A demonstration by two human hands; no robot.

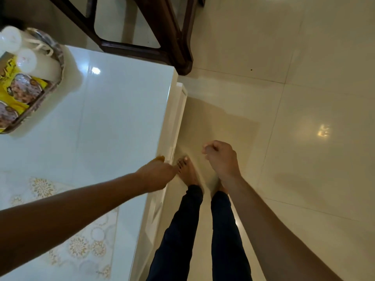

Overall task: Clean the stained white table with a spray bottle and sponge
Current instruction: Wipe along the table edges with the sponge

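left hand (157, 172) was over the white table (113, 110) edge gripping a yellow sponge (159, 158); right hand (221, 159) hung loosely curled above the floor (304, 78), holding nothing

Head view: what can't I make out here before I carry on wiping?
- Sponge: only a yellow-orange sliver shows; the left hand covers the rest.
- Spray bottle: not visible anywhere in frame.
- Stains on the white table: none discernible; glare and blur.
- Tray: cut off by the left edge.
- Right hand: curled, contents hidden.
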